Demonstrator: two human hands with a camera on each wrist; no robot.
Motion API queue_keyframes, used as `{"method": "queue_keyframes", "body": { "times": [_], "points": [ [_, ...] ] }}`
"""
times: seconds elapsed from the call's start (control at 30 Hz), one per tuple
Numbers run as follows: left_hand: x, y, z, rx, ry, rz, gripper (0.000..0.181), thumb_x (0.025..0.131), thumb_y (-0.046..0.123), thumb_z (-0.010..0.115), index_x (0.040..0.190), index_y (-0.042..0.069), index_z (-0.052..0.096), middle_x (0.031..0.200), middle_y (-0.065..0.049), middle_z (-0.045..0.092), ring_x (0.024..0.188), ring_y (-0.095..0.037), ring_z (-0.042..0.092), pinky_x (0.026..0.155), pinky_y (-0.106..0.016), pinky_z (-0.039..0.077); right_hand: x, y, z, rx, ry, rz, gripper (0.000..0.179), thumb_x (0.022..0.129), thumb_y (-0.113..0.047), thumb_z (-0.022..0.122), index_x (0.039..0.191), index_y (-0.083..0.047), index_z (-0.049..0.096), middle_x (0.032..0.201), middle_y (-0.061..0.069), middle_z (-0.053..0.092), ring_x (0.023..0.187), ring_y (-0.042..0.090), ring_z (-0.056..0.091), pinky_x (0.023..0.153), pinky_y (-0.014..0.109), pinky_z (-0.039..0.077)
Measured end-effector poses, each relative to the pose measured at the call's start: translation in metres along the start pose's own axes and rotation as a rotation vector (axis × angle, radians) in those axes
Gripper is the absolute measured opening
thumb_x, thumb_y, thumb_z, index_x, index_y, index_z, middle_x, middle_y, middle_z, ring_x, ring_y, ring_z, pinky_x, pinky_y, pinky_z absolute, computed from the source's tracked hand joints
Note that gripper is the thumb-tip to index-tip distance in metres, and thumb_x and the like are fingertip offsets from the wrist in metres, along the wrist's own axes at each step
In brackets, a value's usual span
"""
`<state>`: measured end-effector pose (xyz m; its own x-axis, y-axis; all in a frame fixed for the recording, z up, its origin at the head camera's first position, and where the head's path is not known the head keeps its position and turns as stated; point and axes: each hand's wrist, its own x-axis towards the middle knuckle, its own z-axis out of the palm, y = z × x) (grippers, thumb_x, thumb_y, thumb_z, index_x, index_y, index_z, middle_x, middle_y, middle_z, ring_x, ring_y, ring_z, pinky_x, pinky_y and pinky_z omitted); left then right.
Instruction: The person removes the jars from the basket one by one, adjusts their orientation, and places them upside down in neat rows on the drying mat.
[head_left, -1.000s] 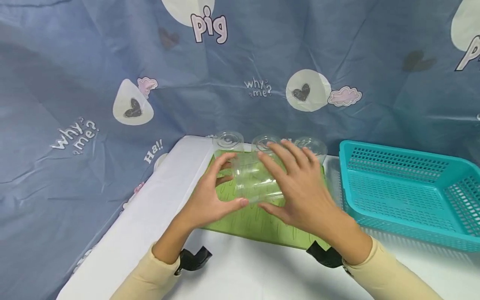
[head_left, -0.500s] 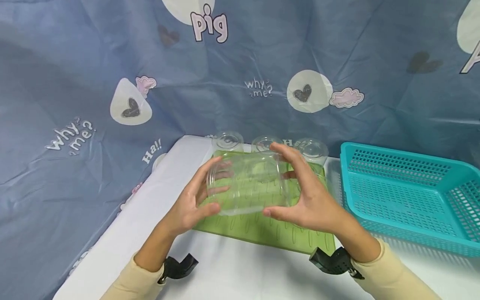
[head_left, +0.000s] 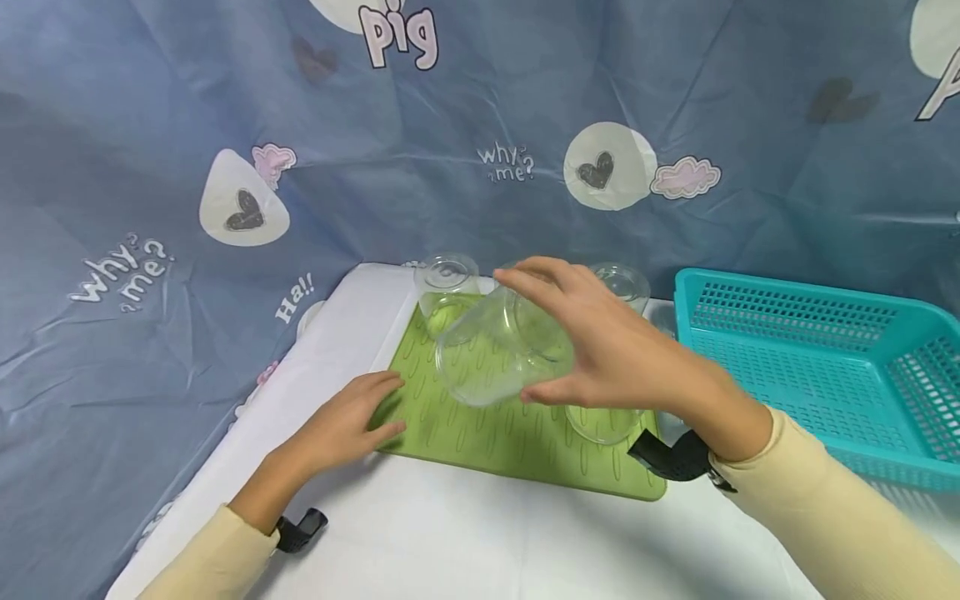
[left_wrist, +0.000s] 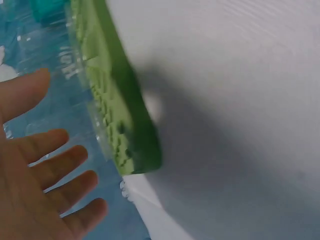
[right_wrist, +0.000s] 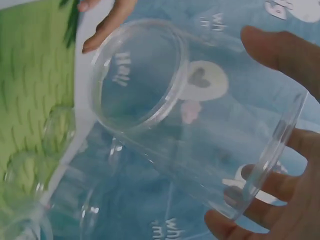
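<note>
My right hand (head_left: 600,333) grips a clear plastic cup (head_left: 476,367) above the green mat, thumb on the near side and fingers over the far side. The cup lies tilted in the air, its wide end toward the lower left. In the right wrist view, the fingers curl round the far end of the cup (right_wrist: 225,130), while the round rim faces away from that hand. My left hand (head_left: 345,421) is empty at the left edge of the mat (head_left: 480,442), fingers spread. Its palm (left_wrist: 25,185) and relaxed fingers also show in the left wrist view.
Clear cups stand base up along the back of the mat, including a back-left cup (head_left: 447,287) and a back-right cup (head_left: 621,287); my right hand partly hides others. A turquoise basket (head_left: 810,292) sits on the white tabletop (head_left: 465,533) at the right. Patterned blue cloth (head_left: 420,183) hangs behind.
Both hands were round the cup; the left has let go and drawn away to the lower left. The right hand keeps its hold, and the cup has turned with its wide end dipping left.
</note>
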<state>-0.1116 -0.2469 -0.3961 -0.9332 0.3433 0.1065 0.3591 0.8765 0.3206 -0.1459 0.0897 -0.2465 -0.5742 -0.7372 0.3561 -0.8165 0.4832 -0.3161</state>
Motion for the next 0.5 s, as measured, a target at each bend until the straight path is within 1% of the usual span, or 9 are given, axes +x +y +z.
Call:
{"method": "queue_keyframes", "body": {
  "times": [0.1, 0.13, 0.2, 0.27, 0.3, 0.33, 0.37, 0.43, 0.5],
  "points": [
    [0.002, -0.004, 0.007, 0.037, -0.059, 0.008, 0.068, 0.089, 0.029, 0.072, 0.142, -0.006, 0.048, 0.149, -0.025, 0.046, 0.139, -0.043, 0.043, 0.116, -0.057, 0.038, 0.007, 0.001, 0.002, -0.067, -0.072, -0.014, 0.109, 0.068, -0.039, 0.09, 0.157, -0.026, 0.029, 0.157, 0.009, 0.035, 0.14, 0.032, 0.039, 0.113, 0.058, 0.04],
    [0.003, -0.004, 0.009, 0.046, -0.094, -0.006, 0.069, 0.089, 0.03, 0.072, 0.142, -0.007, 0.047, 0.15, -0.026, 0.045, 0.14, -0.045, 0.042, 0.116, -0.057, 0.037, 0.008, 0.001, 0.005, -0.092, -0.099, -0.018, 0.108, 0.069, -0.04, 0.09, 0.157, -0.026, 0.028, 0.157, 0.01, 0.034, 0.141, 0.033, 0.039, 0.113, 0.059, 0.04],
    [0.003, -0.004, 0.012, 0.034, -0.169, -0.047, 0.072, 0.089, 0.029, 0.072, 0.143, -0.01, 0.044, 0.153, -0.028, 0.04, 0.142, -0.047, 0.038, 0.117, -0.058, 0.035, 0.01, 0.003, 0.013, -0.155, -0.141, -0.029, 0.108, 0.069, -0.044, 0.088, 0.157, -0.025, 0.028, 0.157, 0.012, 0.035, 0.141, 0.036, 0.04, 0.113, 0.059, 0.041],
    [0.005, -0.003, 0.013, 0.032, -0.231, -0.092, 0.074, 0.09, 0.029, 0.071, 0.144, -0.011, 0.041, 0.155, -0.029, 0.036, 0.144, -0.048, 0.033, 0.119, -0.058, 0.032, 0.011, 0.007, 0.022, -0.22, -0.171, -0.043, 0.108, 0.069, -0.048, 0.088, 0.157, -0.023, 0.029, 0.157, 0.013, 0.036, 0.14, 0.037, 0.042, 0.108, 0.057, 0.047],
    [0.006, -0.002, 0.013, 0.029, -0.251, -0.109, 0.075, 0.09, 0.029, 0.071, 0.145, -0.012, 0.04, 0.156, -0.029, 0.034, 0.145, -0.048, 0.032, 0.119, -0.059, 0.032, 0.012, 0.009, 0.025, -0.242, -0.185, -0.047, 0.109, 0.068, -0.049, 0.088, 0.156, -0.023, 0.03, 0.157, 0.014, 0.036, 0.138, 0.038, 0.044, 0.105, 0.056, 0.049],
    [0.007, 0.0, 0.013, 0.025, -0.263, -0.122, 0.075, 0.091, 0.028, 0.071, 0.145, -0.012, 0.039, 0.157, -0.029, 0.033, 0.146, -0.048, 0.03, 0.119, -0.059, 0.031, 0.012, 0.011, 0.028, -0.261, -0.196, -0.05, 0.109, 0.068, -0.05, 0.088, 0.156, -0.022, 0.031, 0.156, 0.014, 0.037, 0.136, 0.038, 0.046, 0.103, 0.056, 0.051],
    [0.008, 0.001, 0.012, 0.017, -0.26, -0.123, 0.075, 0.091, 0.027, 0.071, 0.146, -0.012, 0.038, 0.157, -0.029, 0.031, 0.147, -0.047, 0.029, 0.119, -0.058, 0.031, 0.013, 0.013, 0.03, -0.275, -0.206, -0.049, 0.109, 0.067, -0.05, 0.088, 0.156, -0.022, 0.031, 0.156, 0.014, 0.038, 0.134, 0.039, 0.047, 0.101, 0.055, 0.052],
    [0.009, 0.003, 0.011, 0.025, -0.253, -0.106, 0.072, 0.091, 0.024, 0.071, 0.145, -0.011, 0.04, 0.157, -0.029, 0.032, 0.146, -0.047, 0.03, 0.119, -0.058, 0.032, 0.016, 0.016, 0.031, -0.289, -0.231, -0.036, 0.11, 0.067, -0.051, 0.088, 0.156, -0.022, 0.031, 0.156, 0.015, 0.038, 0.133, 0.04, 0.049, 0.099, 0.055, 0.053],
    [0.008, 0.005, 0.01, 0.026, -0.261, -0.091, 0.068, 0.092, 0.022, 0.069, 0.145, -0.01, 0.041, 0.157, -0.028, 0.033, 0.146, -0.046, 0.032, 0.118, -0.057, 0.033, 0.018, 0.018, 0.032, -0.289, -0.27, -0.013, 0.109, 0.068, -0.053, 0.086, 0.157, -0.022, 0.029, 0.156, 0.016, 0.038, 0.131, 0.041, 0.05, 0.098, 0.056, 0.053]
  ]
}}
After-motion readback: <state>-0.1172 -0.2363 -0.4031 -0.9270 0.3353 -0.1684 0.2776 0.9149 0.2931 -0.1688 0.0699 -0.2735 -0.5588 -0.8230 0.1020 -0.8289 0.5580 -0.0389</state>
